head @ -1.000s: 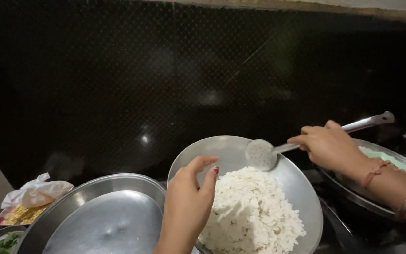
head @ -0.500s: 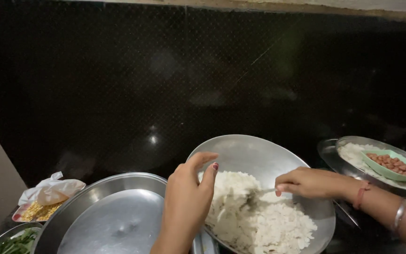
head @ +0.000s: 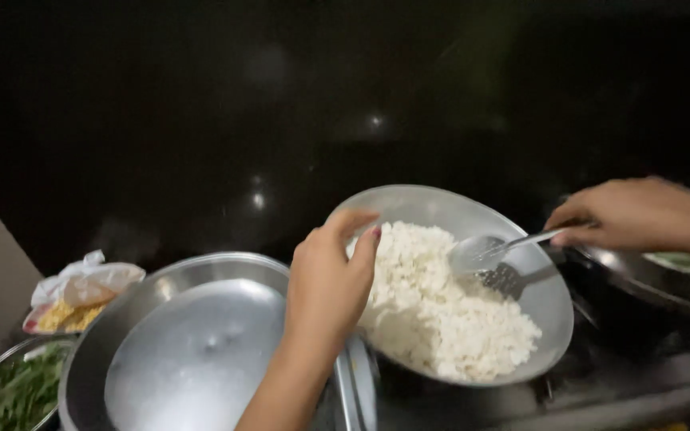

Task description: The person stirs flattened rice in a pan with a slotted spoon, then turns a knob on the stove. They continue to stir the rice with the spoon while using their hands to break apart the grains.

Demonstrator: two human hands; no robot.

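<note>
A round steel plate full of white flattened rice is held tilted in the middle of the view, its far rim up and its near rim low. The plate's left rim is gripped by the left hand, with the thumb curled over the edge and the fingers closed behind it. A slotted metal spoon is pinched by its thin handle in the right hand, on the right. The spoon's flat head is kept just above the rice, near the plate's right side. A big steel bowl with a lid resting in it sits near on the left. Further left, a plastic bag with yellow bits and a bowl of chopped greens are seen. A dark pan sits under the right hand.
</note>
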